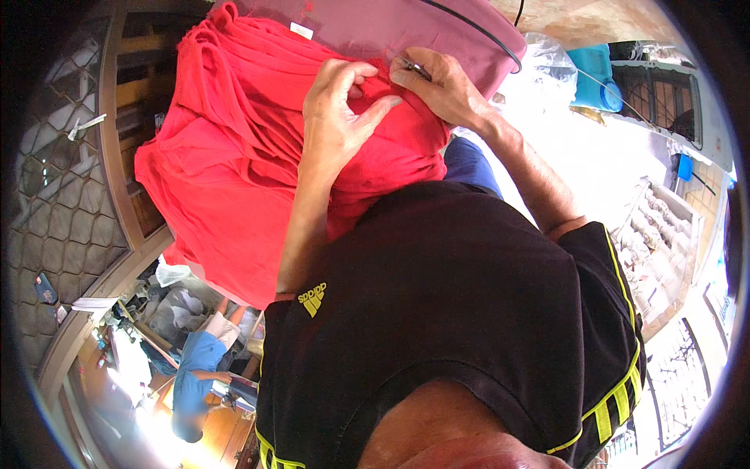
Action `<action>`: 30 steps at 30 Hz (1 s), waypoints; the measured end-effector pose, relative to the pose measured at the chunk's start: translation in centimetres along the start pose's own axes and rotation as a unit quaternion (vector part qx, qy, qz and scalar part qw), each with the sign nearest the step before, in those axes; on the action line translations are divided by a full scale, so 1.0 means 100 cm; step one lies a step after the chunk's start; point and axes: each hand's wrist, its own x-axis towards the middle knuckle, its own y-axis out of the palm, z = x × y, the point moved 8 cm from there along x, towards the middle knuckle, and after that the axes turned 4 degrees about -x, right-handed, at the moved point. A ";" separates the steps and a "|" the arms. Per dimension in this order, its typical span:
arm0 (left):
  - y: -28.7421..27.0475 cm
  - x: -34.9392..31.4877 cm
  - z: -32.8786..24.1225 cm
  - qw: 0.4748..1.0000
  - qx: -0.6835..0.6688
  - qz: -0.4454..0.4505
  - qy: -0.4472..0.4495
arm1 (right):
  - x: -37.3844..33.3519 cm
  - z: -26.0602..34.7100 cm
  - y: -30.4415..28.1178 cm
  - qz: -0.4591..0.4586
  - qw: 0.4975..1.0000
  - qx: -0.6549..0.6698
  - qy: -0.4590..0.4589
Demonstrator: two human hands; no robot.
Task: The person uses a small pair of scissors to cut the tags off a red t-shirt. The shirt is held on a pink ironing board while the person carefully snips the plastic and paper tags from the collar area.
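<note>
A large heap of red cloth [234, 148] lies in folds in front of me and hangs down on the left. My left hand [336, 113] is over its upper part, thumb stretched out and apart from the bent fingers, and no held thing shows in it. Just to the right, my right hand [441, 82] is closed round a small dark metal tool [416, 69] that looks like thread snips. Its fingertips are at the cloth's upper edge, close to the left hand. Most of the tool is hidden by the fingers.
Behind the cloth is a mauve, rounded surface [461, 39] with a black cord along it. Clear plastic wrapping [539, 70] and a blue container [594, 78] stand at the right. A metal lattice gate [66, 187] borders the left. Another person in blue [199, 367] is at lower left.
</note>
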 end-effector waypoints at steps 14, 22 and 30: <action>0.003 0.000 0.029 0.986 -0.150 0.048 -0.057 | -0.018 0.016 -0.015 0.084 0.989 -0.075 -0.096; 0.003 0.002 0.024 0.984 -0.176 0.027 -0.027 | -0.007 0.034 -0.006 0.096 0.967 -0.169 -0.162; 0.002 0.006 0.024 0.978 -0.188 0.025 -0.080 | -0.005 0.034 -0.009 0.123 0.965 -0.167 -0.158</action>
